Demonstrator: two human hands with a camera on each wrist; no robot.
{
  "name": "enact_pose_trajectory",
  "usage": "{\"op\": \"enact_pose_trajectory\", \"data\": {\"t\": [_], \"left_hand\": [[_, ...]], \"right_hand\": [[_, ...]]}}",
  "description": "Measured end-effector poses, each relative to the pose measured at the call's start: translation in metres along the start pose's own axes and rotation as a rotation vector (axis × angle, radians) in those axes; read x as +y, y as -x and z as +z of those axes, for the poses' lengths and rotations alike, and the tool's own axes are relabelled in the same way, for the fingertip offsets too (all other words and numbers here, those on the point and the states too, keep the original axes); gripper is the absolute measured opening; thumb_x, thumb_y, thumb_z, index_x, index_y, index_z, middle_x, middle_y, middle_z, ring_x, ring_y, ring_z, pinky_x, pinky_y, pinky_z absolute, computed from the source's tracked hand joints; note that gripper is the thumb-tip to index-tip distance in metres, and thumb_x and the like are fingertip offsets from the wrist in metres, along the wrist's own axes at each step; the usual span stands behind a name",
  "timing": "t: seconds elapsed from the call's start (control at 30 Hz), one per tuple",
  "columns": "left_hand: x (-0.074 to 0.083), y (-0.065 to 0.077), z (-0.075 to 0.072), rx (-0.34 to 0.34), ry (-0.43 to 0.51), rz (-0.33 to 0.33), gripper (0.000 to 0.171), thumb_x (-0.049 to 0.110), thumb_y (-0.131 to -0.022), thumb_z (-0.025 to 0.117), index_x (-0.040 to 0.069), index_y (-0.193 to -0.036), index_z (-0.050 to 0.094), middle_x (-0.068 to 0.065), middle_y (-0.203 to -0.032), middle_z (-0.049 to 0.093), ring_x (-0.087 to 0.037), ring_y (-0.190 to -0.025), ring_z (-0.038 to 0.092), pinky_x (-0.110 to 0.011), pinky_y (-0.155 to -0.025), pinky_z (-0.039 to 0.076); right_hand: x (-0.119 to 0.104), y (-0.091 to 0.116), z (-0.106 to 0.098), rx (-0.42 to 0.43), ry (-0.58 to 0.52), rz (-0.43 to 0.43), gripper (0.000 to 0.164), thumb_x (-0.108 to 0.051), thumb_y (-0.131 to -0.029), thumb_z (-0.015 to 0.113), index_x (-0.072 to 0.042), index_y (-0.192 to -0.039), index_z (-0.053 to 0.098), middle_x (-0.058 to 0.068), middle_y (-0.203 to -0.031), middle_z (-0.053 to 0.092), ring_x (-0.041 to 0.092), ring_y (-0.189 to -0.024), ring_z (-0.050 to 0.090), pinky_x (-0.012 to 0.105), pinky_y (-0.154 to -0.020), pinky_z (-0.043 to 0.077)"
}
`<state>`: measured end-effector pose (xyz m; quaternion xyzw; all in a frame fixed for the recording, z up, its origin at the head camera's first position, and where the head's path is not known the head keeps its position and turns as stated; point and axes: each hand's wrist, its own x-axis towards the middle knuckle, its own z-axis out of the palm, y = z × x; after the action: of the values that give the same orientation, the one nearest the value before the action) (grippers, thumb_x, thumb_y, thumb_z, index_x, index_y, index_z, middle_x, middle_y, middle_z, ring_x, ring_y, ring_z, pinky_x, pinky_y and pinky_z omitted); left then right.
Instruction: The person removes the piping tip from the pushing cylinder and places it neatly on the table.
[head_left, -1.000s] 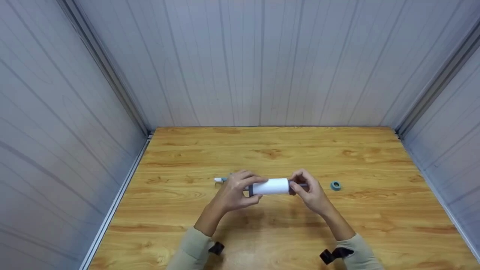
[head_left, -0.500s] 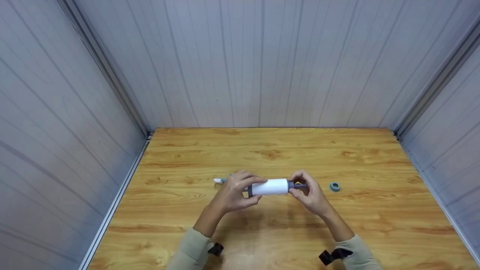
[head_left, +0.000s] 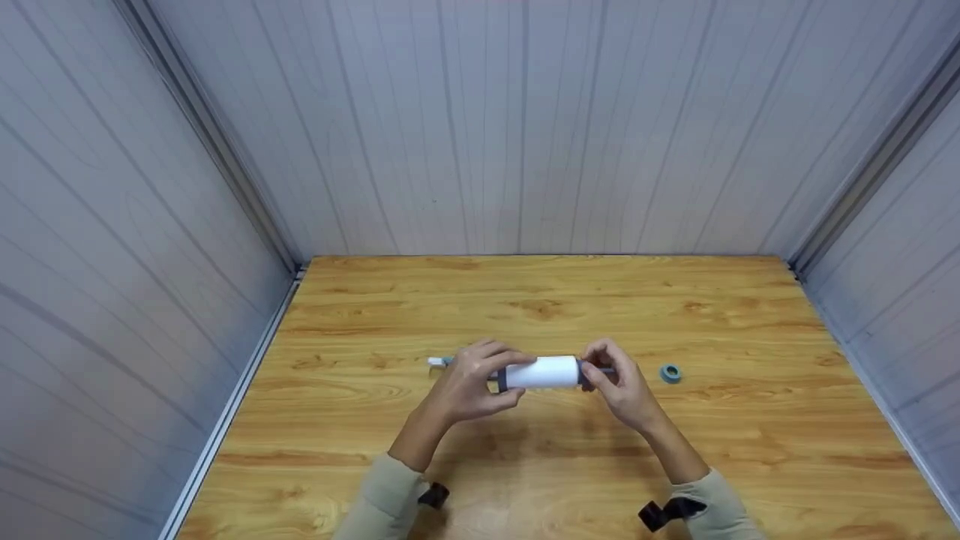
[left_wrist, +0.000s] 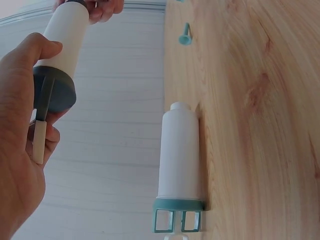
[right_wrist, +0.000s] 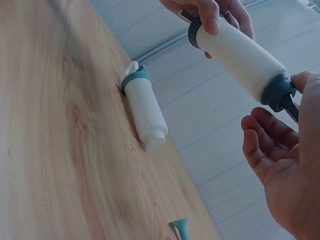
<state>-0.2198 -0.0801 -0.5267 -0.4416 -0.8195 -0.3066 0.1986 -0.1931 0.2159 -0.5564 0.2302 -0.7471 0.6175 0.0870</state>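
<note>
My left hand (head_left: pixel 476 381) grips the barrel of a large syringe (head_left: pixel 546 373), white with dark grey ends, held level above the table. In the left wrist view its dark collar and pale-tipped handle lie by my palm. My right hand (head_left: pixel 619 386) holds the dark grey nozzle (right_wrist: pixel 278 94) at the other end; its thumb is on the nozzle's base while the lower fingers stand loosely curled away. A second white syringe (right_wrist: pixel 145 110) with a teal looped collar lies on the table, mostly hidden behind my left hand in the head view.
A small teal nozzle (head_left: pixel 671 373) with a flared, hollow end rests on the wood-grain table (head_left: pixel 540 307), right of my right hand. Pale panel walls (head_left: pixel 480 135) enclose the table at the back and both sides.
My right fingers shift around the dark nozzle's base: drawn back half a second ago, showing more of the collar, and now closer over it again. The left hand holds nearly still.
</note>
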Motion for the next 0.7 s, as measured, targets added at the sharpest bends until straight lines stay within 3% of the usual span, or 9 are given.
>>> {"op": "enact_pose_trajectory", "data": {"t": [0.33, 0.7], "left_hand": [[-0.0001, 0.0005, -0.0005, -0.02, -0.02, -0.003, 0.042, 0.022, -0.092, 0.092, 0.016, -0.132, 0.082, -0.006, -0.117, 0.084, -0.022, -0.1, 0.077, -0.034, -0.077, 0.066], [-0.0016, -0.0018, 0.0002, -0.025, 0.019, -0.017, 0.041, 0.019, -0.092, 0.091, 0.017, -0.132, 0.082, -0.006, -0.116, 0.084, -0.023, -0.1, 0.076, -0.034, -0.078, 0.065]], "right_hand": [[0.0019, 0.0007, -0.0003, -0.012, -0.04, -0.011, 0.009, 0.008, -0.11, 0.057, 0.012, -0.118, 0.057, -0.009, -0.1, 0.067, 0.005, -0.082, 0.067, 0.021, -0.071, 0.06], [0.0071, 0.0038, 0.001, 0.003, -0.124, -0.168, 0.026, 0.024, -0.095, 0.059, 0.021, -0.121, 0.054, -0.007, -0.121, 0.065, 0.004, -0.104, 0.069, 0.018, -0.087, 0.063]]}}
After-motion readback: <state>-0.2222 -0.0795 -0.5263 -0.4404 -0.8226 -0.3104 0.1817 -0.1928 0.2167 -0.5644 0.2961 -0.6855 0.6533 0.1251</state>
